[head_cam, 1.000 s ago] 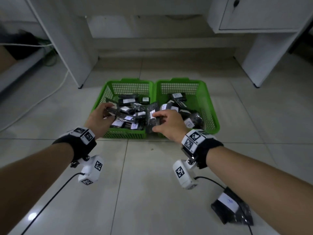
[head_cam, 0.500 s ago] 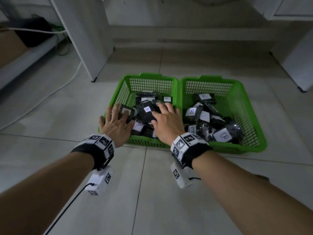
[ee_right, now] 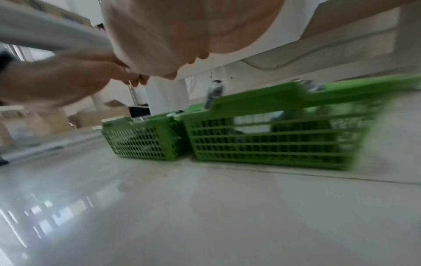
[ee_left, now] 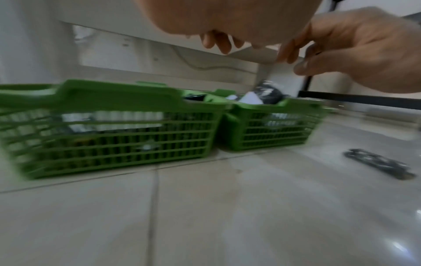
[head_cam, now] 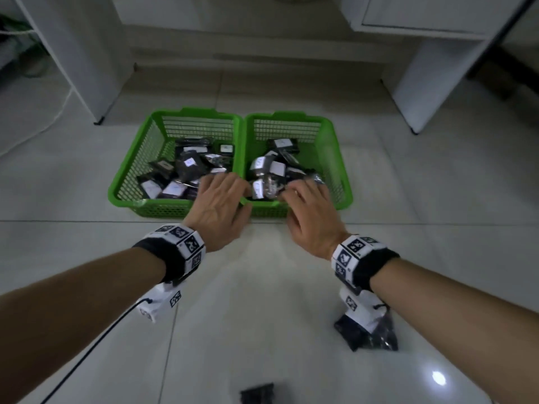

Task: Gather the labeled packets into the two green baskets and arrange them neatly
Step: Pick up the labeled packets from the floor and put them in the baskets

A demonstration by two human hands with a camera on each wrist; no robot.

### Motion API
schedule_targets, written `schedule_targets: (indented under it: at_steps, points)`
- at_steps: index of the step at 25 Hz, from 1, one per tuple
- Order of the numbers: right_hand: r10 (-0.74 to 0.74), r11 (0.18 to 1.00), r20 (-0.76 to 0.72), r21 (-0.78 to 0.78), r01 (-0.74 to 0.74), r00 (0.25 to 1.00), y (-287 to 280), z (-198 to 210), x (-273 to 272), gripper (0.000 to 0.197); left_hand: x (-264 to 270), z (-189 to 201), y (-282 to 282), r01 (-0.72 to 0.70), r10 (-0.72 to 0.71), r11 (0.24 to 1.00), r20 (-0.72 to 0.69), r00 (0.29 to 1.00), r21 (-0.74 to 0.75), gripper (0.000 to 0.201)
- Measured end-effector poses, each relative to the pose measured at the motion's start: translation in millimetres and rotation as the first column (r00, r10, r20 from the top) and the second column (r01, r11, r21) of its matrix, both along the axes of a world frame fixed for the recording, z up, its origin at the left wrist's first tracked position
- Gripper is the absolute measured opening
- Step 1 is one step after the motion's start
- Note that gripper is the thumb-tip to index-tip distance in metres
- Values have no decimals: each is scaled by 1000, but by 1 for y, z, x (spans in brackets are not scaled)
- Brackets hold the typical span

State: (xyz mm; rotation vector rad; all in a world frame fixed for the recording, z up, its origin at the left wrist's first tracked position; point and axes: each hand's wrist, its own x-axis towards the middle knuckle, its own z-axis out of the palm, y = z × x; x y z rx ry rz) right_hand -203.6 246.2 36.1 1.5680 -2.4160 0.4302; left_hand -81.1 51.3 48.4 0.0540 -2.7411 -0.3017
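Two green baskets stand side by side on the floor, the left basket [head_cam: 131, 176] and the right basket [head_cam: 341, 170], each holding several black packets with white labels [head_cam: 189, 163] [head_cam: 277, 169]. My left hand [head_cam: 224, 185] hovers with spread, straight fingers over the front of the rims where the baskets meet. My right hand [head_cam: 303, 191] is over the right basket's front, fingers loosely bent above a shiny packet [head_cam: 269, 188]. In the left wrist view the right hand [ee_left: 364, 50] hangs above that pile [ee_left: 266, 93] with nothing seen in it.
One black packet [head_cam: 376, 336] lies on the tiles under my right wrist, also low at the right in the left wrist view [ee_left: 378, 165]. Another packet [head_cam: 258, 393] shows at the bottom edge. White cabinet legs [head_cam: 96, 83] [head_cam: 423, 91] stand behind the baskets.
Both hands left the packets in the left basket and moved right. The left now sits over the divide and the right over the right basket.
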Motion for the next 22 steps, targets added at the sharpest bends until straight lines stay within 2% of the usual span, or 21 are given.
schedule_targets:
  at_steps: [2, 5, 8, 10, 12, 14, 16, 18, 20, 22]
  points:
    - [-73, 992, 80, 106, 65, 994, 58, 2, -14, 34, -14, -3, 41, 214, -218, 975, 66, 974, 56, 11]
    - [-334, 906, 263, 355, 232, 905, 141, 4, -30, 34, -29, -17, 113, 438, -457, 889, 305, 835, 132, 17]
    - [-458, 778, 299, 591, 214, 837, 183, -10, -31, 47, -35, -30, 165, 514, -511, 841, 558, 654, 167, 32]
    - [-448, 766, 326, 620, 169, 833, 196, -22, -28, 60, -34, -37, 195, 564, -547, 804, 603, 580, 187, 49]
    - [-390, 775, 325, 621, 117, 862, 199, -32, -29, 78, -25, -48, 215, 600, -550, 781, 642, 535, 169, 63]
    - [-287, 775, 289, 631, 44, 913, 194, -36, -31, 95, -12, -55, 226, 563, -485, 816, 687, 542, 133, 66]
    - [-179, 772, 272, 634, -36, 946, 186, -42, -31, 97, -1, -61, 227, 474, -447, 866, 666, 598, 156, 49]
    - [-157, 800, 291, 598, -51, 944, 179, -51, -30, 86, 7, -66, 218, 402, -431, 894, 628, 648, 198, 35]
    - [-175, 839, 298, 544, -16, 938, 173, -56, -32, 58, 12, -68, 201, 306, -396, 918, 610, 686, 251, 38]
    - [-252, 877, 355, 477, 57, 900, 169, -57, -38, 45, 13, -62, 182, 135, -308, 939, 598, 740, 317, 47]
